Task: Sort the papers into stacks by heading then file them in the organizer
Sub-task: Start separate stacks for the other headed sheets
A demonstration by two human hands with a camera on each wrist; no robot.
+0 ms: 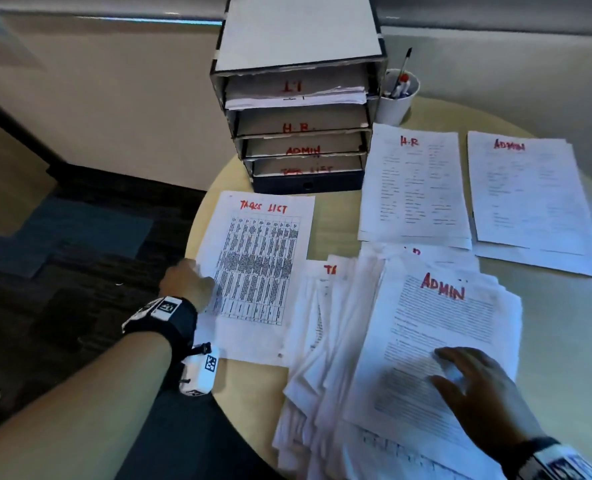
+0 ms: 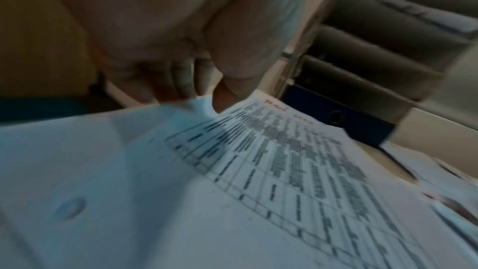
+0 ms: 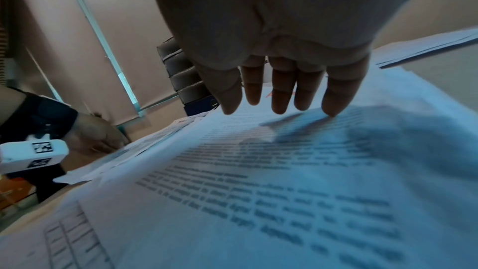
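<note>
**Sorting partway done, filing barely begun**

From the head camera I judge the job roughly at its middle. On the round table (image 1: pixel 564 358) three sorted stacks lie apart: the tasks list stack (image 1: pixel 256 271) at near left, just in front of the organizer (image 1: pixel 298 109); the H.R stack (image 1: pixel 414 185) to the organizer's right; and the admin stack (image 1: pixel 530 199) at far right. The organizer's trays read I.T, H.R, ADMIN and a task list heading; only the I.T tray shows papers, so filing looks mostly ahead. An unsorted pile (image 1: pixel 374 358) still spreads across the near side, with an admin sheet (image 1: pixel 436 341) on top. A white cup of pens (image 1: pixel 396 95) stands beside the organizer.

My left hand (image 1: pixel 187 284) sits at the left edge of the tasks list stack. My right hand (image 1: pixel 478 386) lies on the admin sheet with fingers spread.

The left wrist camera is blurred, but I make out curled fingers (image 2: pixel 178 81) and the thumb meeting at the edge of the top tasks list sheet (image 2: pixel 258 171), pinching it. The organizer's dark base (image 2: pixel 344 116) shows beyond.

In the right wrist camera the fingers (image 3: pixel 282 89) hang straight and slightly parted over the printed admin sheet (image 3: pixel 284 181), the outermost tip touching the paper; nothing is held. The left hand (image 3: pixel 98 136) shows at far left.
</note>
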